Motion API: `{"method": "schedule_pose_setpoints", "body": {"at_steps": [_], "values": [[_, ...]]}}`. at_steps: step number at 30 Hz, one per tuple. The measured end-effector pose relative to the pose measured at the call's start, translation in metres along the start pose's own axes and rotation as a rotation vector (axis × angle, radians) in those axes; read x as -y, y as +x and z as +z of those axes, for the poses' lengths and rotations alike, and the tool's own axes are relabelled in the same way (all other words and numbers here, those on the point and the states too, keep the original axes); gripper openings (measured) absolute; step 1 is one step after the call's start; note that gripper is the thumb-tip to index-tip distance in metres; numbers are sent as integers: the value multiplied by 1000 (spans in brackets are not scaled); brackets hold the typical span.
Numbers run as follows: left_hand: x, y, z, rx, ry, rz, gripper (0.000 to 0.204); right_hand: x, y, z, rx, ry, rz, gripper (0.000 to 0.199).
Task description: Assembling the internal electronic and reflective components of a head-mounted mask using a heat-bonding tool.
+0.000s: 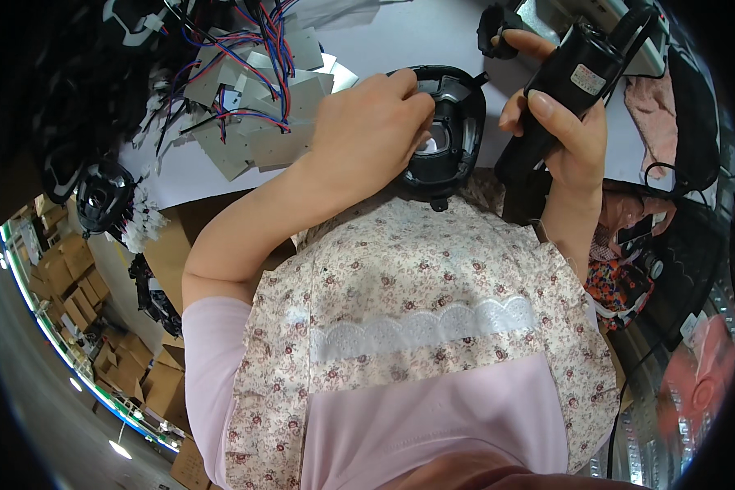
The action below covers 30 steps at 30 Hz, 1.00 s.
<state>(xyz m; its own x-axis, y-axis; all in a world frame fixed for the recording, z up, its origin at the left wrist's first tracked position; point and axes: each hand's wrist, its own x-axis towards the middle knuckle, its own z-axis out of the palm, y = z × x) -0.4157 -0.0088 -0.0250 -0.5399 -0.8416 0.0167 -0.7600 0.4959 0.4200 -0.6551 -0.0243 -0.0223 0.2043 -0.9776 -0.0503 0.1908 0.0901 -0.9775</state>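
head | white bench [400,41] under parts | cardboard boxes [73,278] stacked on floor at left | metal plates with red-blue wires [253,90] piled on bench | black housing [449,131] over bench edge, left hand [367,122] fingers pinched on it | right hand [563,131] fingers wrapped round black power tool [563,82]

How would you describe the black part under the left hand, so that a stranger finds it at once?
Start at the white table and go to its near edge, above the floral apron. The black housing lies there under the left hand. Unlike the black power tool in the right hand, it is flat, rounded, with a clear middle opening.
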Motion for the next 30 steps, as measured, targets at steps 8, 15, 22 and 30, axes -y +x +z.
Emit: {"method": "schedule_pose_setpoints", "body": {"at_steps": [8,15,22,30], "values": [[5,4,-6,17,-143,-10,23,-2,-2,-2,145,62,-65,63],[8,17,-13,-72,-1292,-227,51,2,-12,11,319,-9,-36,60],[13,7,-11,-150,-1155,33,55,-7,-25,15,355,17,107,63],[18,2,-26,-190,-700,114,80,-7,-21,11,450,151,132,73]]}}
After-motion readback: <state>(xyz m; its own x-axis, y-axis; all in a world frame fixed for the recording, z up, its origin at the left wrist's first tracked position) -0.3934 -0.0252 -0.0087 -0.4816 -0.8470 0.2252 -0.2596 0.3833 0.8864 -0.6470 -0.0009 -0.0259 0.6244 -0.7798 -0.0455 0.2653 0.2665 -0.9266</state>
